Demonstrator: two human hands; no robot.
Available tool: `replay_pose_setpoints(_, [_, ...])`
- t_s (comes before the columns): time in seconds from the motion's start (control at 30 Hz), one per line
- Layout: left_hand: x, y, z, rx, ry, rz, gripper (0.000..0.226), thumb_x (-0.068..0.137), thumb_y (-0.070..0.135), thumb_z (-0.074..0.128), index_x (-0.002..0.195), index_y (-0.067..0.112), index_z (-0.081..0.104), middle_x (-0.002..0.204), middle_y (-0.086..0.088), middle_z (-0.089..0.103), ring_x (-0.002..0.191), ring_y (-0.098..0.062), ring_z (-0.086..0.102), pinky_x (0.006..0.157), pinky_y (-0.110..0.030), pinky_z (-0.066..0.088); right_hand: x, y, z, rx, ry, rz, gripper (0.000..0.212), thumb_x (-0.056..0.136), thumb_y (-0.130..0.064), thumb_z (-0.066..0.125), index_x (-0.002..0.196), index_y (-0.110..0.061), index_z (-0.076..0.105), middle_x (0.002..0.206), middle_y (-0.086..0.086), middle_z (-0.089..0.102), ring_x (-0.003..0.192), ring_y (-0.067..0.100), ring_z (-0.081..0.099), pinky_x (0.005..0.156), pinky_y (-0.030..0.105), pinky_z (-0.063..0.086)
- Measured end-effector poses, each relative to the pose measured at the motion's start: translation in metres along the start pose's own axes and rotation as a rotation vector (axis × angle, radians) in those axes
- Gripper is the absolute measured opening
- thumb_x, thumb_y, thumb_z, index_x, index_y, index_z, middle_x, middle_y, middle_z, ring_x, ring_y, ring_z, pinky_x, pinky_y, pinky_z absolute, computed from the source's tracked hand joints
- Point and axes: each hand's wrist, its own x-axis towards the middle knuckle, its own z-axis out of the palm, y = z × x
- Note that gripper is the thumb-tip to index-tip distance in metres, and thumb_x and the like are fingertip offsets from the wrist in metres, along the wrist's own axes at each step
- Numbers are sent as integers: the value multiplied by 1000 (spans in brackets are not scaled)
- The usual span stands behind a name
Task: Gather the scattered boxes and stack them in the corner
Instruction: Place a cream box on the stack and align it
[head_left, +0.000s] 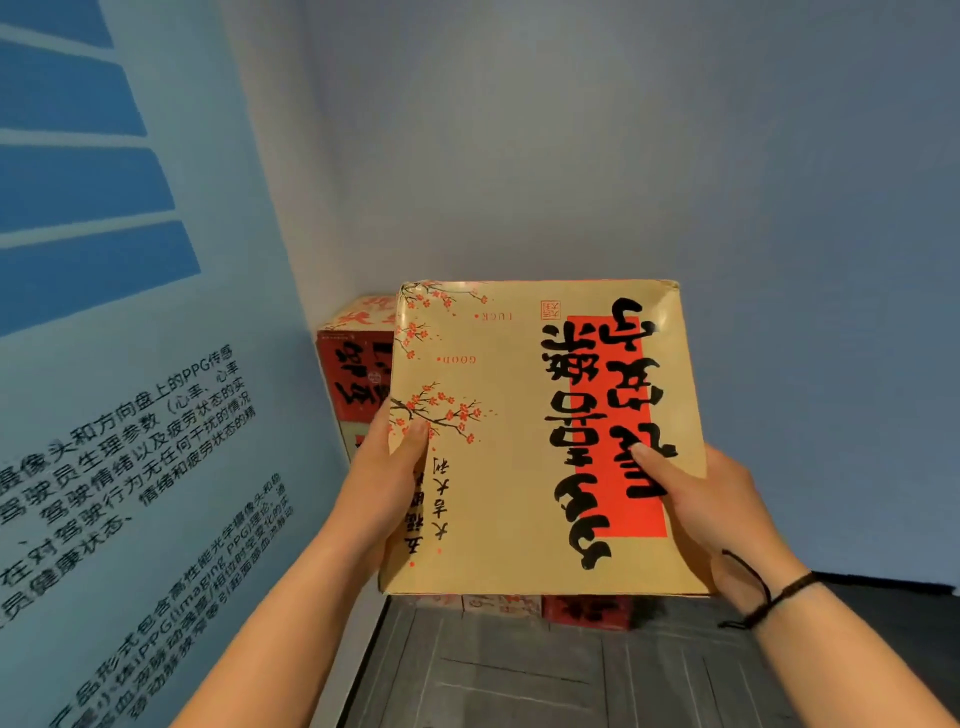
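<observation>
I hold a tan cardboard box (519, 441) in front of me, its top face printed with a red panel, black calligraphy and plum blossoms, upside down to me. My left hand (384, 478) grips its left edge, thumb on top. My right hand (711, 504) grips the right edge, thumb on the red panel. Behind it, in the room's corner, stands a stack of similar boxes (353, 374), mostly hidden by the held box. Lower boxes (545, 608) of the stack show just under the held box's near edge.
A blue wall with white text and stripes (130, 415) runs along the left. A plain grey-blue wall (623, 156) closes the back. Dark grey floor (519, 675) lies below. A black cord bracelet (769, 597) is on my right wrist.
</observation>
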Motion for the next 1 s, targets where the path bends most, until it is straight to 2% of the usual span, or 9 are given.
replay_pose_setpoints(0.13, [104,5,5,6,0,-2,29,110,40,44,138,46,50,129,19,68,121,-9,65,97,-33,53,92,-14,29,36,10,-16,12,94,-37,71,105,-31,71,100,-11,76,89,6,70,67,24,51])
replay_pose_setpoints(0.23, [172,7,6,42,-14,25,39,106,51,47,145,47,47,134,15,68,126,-17,64,109,-52,49,151,-26,47,-17,17,-50,15,95,-37,70,106,-27,71,96,-13,74,86,5,69,65,24,49])
replay_pose_setpoints(0.3, [212,4,10,50,-17,18,40,105,51,47,145,44,47,134,13,68,125,-18,64,107,-51,50,187,-29,57,-55,31,-52,9,94,-38,71,96,-29,71,93,-11,74,88,12,71,74,33,55])
replay_pose_setpoints(0.37, [248,0,17,24,-15,-28,36,108,46,47,143,38,44,130,8,68,117,-18,67,95,-42,56,218,-31,64,-89,43,-22,12,93,-40,72,89,-29,70,93,-6,76,89,19,73,82,40,57])
replay_pose_setpoints(0.47, [301,1,32,43,-21,-83,43,108,45,48,147,30,36,122,-2,68,103,-20,69,80,-37,55,265,-37,73,-150,49,6,16,94,-43,70,84,-30,69,89,-7,74,79,13,69,66,31,51])
replay_pose_setpoints(0.63, [410,-20,50,137,-35,-39,56,107,49,47,153,23,29,149,-5,53,130,-30,56,109,-51,45,348,-31,100,-283,78,50,22,93,-51,67,87,-30,70,96,-1,75,87,22,69,78,38,51])
replay_pose_setpoints(0.77, [496,-31,52,278,-79,16,47,106,49,49,142,19,43,131,3,58,116,-23,57,90,-39,44,415,-33,128,-366,83,127,30,92,-53,68,81,-25,69,97,7,75,89,28,69,85,43,54])
replay_pose_setpoints(0.9, [579,-38,51,473,-76,58,42,102,54,51,113,14,58,100,-7,69,94,-29,65,72,-38,44,487,-37,153,-491,43,178,36,93,-57,62,87,-23,70,96,5,70,76,13,61,62,28,45])
replay_pose_setpoints(1.0, [623,-44,57,560,-60,108,42,103,51,51,86,13,59,79,-6,64,75,-27,61,59,-35,36,530,-32,171,-552,30,224,48,93,-62,59,96,-16,71,98,7,67,74,13,56,66,33,42])
